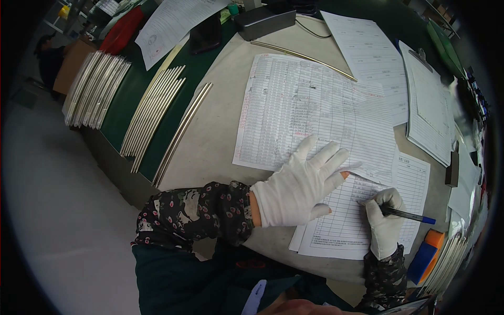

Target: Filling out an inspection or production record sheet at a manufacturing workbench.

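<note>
My left hand [302, 186], in a white glove with some bare fingertips, lies flat with fingers spread. It rests across the lower edge of a printed table sheet [278, 105] and the lined form [341, 215] beneath. My right hand [385, 220], also white-gloved, is closed around a dark pen [407, 214] with a blue end. The pen lies nearly level over the form, blue end to the right; its writing tip is hard to make out. A thin brass-coloured rod [304, 59] lies along the top of the table sheet.
Left of the papers lie metal rods [152, 110] in a row and a bagged bundle [97, 89]. A black phone [205, 34] and a dark case [265, 21] lie at the back. Rightward are a clipboard [428, 100], an orange-and-blue block [426, 256] and more rods [446, 262].
</note>
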Demonstrator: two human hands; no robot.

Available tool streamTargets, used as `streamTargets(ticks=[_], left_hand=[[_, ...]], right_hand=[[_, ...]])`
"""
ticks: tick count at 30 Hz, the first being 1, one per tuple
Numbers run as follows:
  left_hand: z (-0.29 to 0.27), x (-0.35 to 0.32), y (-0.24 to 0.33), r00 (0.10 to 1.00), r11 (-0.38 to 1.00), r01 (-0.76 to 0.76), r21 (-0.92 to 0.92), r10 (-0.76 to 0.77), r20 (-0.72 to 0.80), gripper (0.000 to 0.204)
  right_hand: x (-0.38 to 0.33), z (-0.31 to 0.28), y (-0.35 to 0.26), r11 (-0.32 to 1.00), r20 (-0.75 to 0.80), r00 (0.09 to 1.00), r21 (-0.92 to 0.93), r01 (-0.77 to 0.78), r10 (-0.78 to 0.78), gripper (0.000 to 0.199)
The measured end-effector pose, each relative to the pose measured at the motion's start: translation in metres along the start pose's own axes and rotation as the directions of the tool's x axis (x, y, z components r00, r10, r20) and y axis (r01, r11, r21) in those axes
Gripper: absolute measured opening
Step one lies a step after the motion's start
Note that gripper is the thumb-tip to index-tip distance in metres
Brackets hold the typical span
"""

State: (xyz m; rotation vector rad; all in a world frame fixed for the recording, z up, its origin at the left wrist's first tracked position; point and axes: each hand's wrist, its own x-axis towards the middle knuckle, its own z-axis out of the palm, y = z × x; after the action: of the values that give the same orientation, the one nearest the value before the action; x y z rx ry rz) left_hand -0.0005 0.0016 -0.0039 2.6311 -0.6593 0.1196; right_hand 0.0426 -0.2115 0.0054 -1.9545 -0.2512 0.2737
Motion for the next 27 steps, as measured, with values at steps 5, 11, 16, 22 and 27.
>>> streamTargets(ticks=[5,11,16,22,27], left_hand=[[-0.0009,0.0004,0.0001,1.000,1.000,0.003,-0.008,-0.003,-0.002,0.057],[-0.0015,0.0007,-0.0012,1.000,1.000,-0.004,-0.017,0.004,-0.003,0.057],[-0.0015,-0.0012,-0.0008,1.000,1.000,-0.004,-0.007,0.004,-0.014,0.057],[0.0037,0.0007,0.0001,0.999,0.999,-0.026,-0.038,0.025,-0.026,0.058],[-0.0044,0.0039,0.0037,0.999,1.000,0.016,-0.001,-0.016,0.034,0.059]], right_hand=[[0.0002,0.0003,0.0012,1.000,0.003,1.000,0.001,0.000,0.000,0.020],[0.0002,0.0010,0.0020,1.000,-0.004,1.000,0.019,-0.020,0.020,0.020],[-0.0001,0.0013,0.0003,1.000,0.014,1.000,0.023,-0.015,0.015,0.020],[-0.0033,-0.0023,0.0019,0.998,0.005,1.000,0.062,0.000,0.000,0.018],[-0.0002,-0.0053,0.0010,1.000,-0.060,0.998,0.010,0.011,-0.011,0.019]])
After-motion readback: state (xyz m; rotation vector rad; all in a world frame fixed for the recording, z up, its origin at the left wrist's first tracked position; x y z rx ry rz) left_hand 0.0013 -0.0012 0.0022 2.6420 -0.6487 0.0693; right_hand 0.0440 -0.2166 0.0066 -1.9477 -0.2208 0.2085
